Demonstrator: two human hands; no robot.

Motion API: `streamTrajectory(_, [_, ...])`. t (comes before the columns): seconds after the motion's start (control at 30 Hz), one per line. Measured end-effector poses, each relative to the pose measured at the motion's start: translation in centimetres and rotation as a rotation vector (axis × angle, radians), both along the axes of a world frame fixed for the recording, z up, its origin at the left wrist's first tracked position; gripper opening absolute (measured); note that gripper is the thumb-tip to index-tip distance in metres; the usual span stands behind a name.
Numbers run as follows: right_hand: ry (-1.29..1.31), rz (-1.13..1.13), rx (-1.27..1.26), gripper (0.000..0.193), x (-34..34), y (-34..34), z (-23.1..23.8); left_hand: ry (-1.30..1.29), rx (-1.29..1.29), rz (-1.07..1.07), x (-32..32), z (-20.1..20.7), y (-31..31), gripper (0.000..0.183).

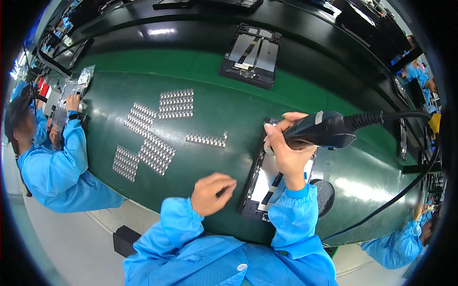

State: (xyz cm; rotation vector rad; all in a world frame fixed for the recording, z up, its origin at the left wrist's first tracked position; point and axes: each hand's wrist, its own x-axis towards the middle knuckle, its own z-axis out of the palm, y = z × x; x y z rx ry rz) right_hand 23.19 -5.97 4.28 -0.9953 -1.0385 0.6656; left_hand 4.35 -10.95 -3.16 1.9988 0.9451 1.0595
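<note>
My right hand (286,148) is wrapped round a black corded hand tool (324,129), which has a ribbed cable sleeve at its back end. The tool's front end is partly hidden by my fingers. Beneath that hand lies an opened tablet-like device (262,183) with a silver inside and a black frame, partly covered by my right arm. To its left, my left hand (212,194) hovers with curled fingers, thumb and fingertips drawn together; whether anything small is pinched there is hidden. A short strip of small parts (206,139) lies on the green table beyond my left hand.
Several sheets of small parts (175,104) lie on the green table (205,164). A second opened device (253,55) sits at the back. Right of my arm is a round black mesh object (324,198). The cable (381,214) loops right. A co-worker (57,157) works at left.
</note>
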Motion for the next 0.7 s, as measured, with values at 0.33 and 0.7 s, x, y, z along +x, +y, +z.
streamTrajectory(0.33, [-0.097,-0.148,0.111,0.043,3.4,-5.2,2.6,-0.046,-0.027,-0.103,-2.3,-0.5,-2.2,0.017])
streamTrajectory(0.7, [-0.05,-0.496,-0.021,0.041,3.6,-16.0,1.8,0.014,0.028,-0.388,-2.2,-0.3,-1.1,0.015])
